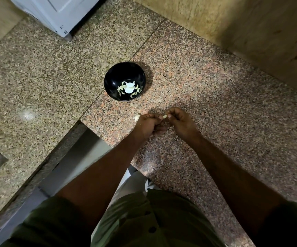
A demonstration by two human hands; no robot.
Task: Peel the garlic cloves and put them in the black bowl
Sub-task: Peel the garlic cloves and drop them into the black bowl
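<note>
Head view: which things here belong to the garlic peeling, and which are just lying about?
Job: black bowl holding peeled cloves; garlic clove pinched between left hand and right hand; garlic piece beside the left hand.
Lying about: white appliance; granite counter.

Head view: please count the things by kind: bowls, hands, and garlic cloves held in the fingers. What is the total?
black bowl: 1
hands: 2 (left hand, right hand)
garlic clove pinched between both hands: 1
Total: 4
</note>
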